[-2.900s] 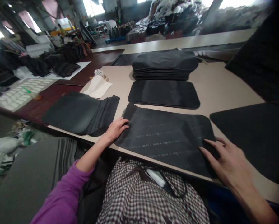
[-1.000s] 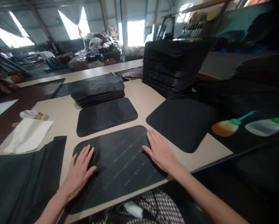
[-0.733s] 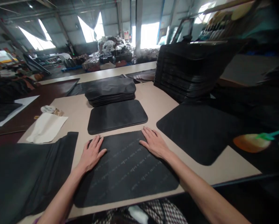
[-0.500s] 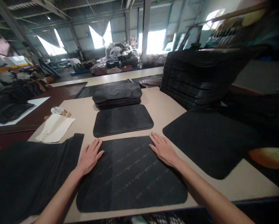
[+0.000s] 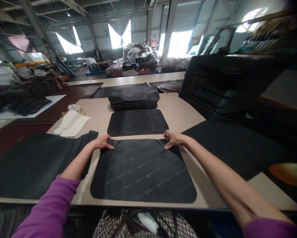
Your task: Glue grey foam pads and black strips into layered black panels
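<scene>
A dark sheet (image 5: 143, 172) with rounded corners and faint slanted rows of print lies flat in front of me. My left hand (image 5: 103, 142) grips its far left corner, thumb on top and fingers curled over the edge. At the far right corner, my right hand (image 5: 172, 138) pinches the same sheet, the thumb pressing on its upper face. Small creases run from both grips. Just beyond the far edge sits a low stack of folded dark pieces (image 5: 138, 122), and behind it a taller stack of similar pieces (image 5: 133, 97).
Beige board (image 5: 193, 112) covers the table. Dark sheets (image 5: 34, 162) lie at left, and another dark sheet (image 5: 227, 145) lies at right below a tall dark stack (image 5: 218, 86). A cream cloth (image 5: 72, 124) rests at back left. An orange object (image 5: 288, 173) is at far right.
Both hands went from lying flat on the sheet to gripping its far corners, where it now creases. The view has shifted, so the table appears farther right.
</scene>
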